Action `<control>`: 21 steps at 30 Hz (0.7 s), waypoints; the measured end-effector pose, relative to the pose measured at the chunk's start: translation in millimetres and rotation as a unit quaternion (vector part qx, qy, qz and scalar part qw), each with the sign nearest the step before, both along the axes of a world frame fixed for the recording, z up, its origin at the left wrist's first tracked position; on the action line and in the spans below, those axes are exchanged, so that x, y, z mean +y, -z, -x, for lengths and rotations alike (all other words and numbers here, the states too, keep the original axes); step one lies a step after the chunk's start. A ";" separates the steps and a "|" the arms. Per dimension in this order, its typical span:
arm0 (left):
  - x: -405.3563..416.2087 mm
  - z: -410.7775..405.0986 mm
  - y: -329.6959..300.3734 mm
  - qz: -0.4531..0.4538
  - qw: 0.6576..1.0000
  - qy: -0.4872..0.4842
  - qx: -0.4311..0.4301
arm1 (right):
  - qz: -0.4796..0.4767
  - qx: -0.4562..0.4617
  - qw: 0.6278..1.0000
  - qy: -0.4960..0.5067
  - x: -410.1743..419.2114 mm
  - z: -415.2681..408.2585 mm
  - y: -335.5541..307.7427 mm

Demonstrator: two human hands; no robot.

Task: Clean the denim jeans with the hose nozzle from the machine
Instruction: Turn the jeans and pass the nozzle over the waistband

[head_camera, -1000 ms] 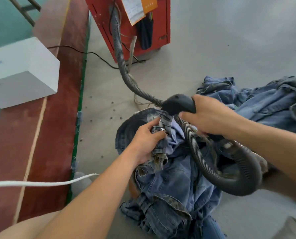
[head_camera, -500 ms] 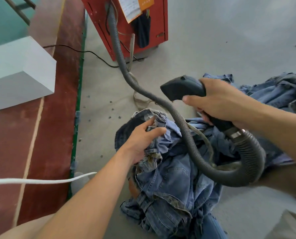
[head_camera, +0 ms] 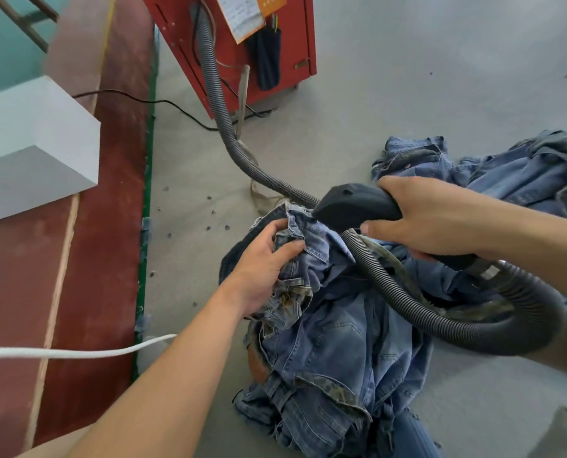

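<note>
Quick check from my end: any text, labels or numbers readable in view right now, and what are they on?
None can be read.
White sheet on the red machine: printed lines, too small and blurred.
Orange card over that sheet: a few pale marks, unreadable.
Brown patch on the jeans: no text visible.

Right hand (head_camera: 431, 219) grips nozzle (head_camera: 355, 203); left hand (head_camera: 262, 269) bunches jeans (head_camera: 335, 332).

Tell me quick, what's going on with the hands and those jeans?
Left hand grips bunched jeans. Right hand holds nozzle at the fabric's top edge. Hose loops across the jeans.
</note>
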State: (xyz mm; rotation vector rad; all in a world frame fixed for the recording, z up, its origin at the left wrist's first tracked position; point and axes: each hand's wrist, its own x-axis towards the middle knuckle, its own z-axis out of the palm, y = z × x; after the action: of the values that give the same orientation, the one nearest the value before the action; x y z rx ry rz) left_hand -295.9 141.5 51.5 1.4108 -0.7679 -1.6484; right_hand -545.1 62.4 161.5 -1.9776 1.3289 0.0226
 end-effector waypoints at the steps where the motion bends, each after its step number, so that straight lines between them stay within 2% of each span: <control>1: 0.1 -0.2 -0.8 -0.001 1.000 0.009 0.000 | -0.001 0.004 1.000 -0.017 1.7 -3.3 -0.3; 5: 1.9 2.4 0.9 0.020 0.998 0.062 -0.006 | 0.011 -0.017 0.997 -0.068 7.3 -25.6 1.4; 8: 2.4 1.2 0.0 -0.017 0.998 0.023 0.058 | 0.052 -0.083 0.995 0.017 0.6 -32.3 1.5; 10: -0.2 -5.0 0.3 -0.046 0.997 -0.030 0.063 | 0.039 -0.113 0.990 0.081 -8.5 -22.6 -1.6; 12: -2.5 -14.6 0.7 -0.070 0.990 -0.094 0.083 | 0.012 -0.084 0.993 0.081 -15.5 -6.3 -3.5; 15: -2.4 -27.6 -2.3 -0.106 0.976 -0.138 0.133 | 0.013 0.038 0.999 0.000 -17.8 8.2 4.3; 18: 0.4 -37.8 -8.6 -0.139 0.969 -0.130 0.159 | 0.014 0.100 0.992 -0.070 -12.3 5.5 19.2; 21: 1.6 -48.5 -14.7 -0.125 0.964 -0.095 0.216 | 0.028 0.103 0.989 -0.100 -5.5 -3.4 23.0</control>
State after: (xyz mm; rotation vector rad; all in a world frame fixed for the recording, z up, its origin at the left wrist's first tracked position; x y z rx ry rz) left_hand -247.4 143.2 66.2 1.1822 -0.1751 -1.8537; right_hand -541.7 56.8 138.5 -2.1967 1.2642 0.2955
